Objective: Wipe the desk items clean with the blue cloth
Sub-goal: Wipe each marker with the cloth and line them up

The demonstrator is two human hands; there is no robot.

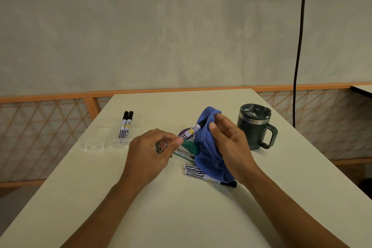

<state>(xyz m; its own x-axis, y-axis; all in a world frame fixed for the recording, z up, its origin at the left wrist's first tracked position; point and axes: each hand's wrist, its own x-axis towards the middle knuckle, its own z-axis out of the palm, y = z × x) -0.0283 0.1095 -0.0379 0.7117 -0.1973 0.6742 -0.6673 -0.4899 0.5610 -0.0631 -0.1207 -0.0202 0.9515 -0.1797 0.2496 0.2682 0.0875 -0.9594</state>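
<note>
"Where's the blue cloth (209, 149) from where you stand?"

"In the right hand (229, 143), lifted over the middle of the worktop (181, 217). Its top is bunched round the black cap end of a marker (191, 132), and the rest hangs down to the surface."

"And the fingers?"

"The right ones are curled, grasping the cloth against the marker, thumb on the near side. The left hand (150, 153) pinches the marker's striped end between thumb and fingers (166, 137). The marker slants up from left to right. Something small and metallic shows under the left hand, but I can't tell what it is."

"What else is on there?"

"Two more markers (198, 174) lie just below the cloth, partly under it. A green object (190, 146) and a purple disc (184, 133) sit behind the hands. A pair of markers (125, 125) lies side by side at the far left, with a clear plastic tray (94, 146) near them. A dark green mug (254, 127) with a lid stands to the right, handle outward."
</note>
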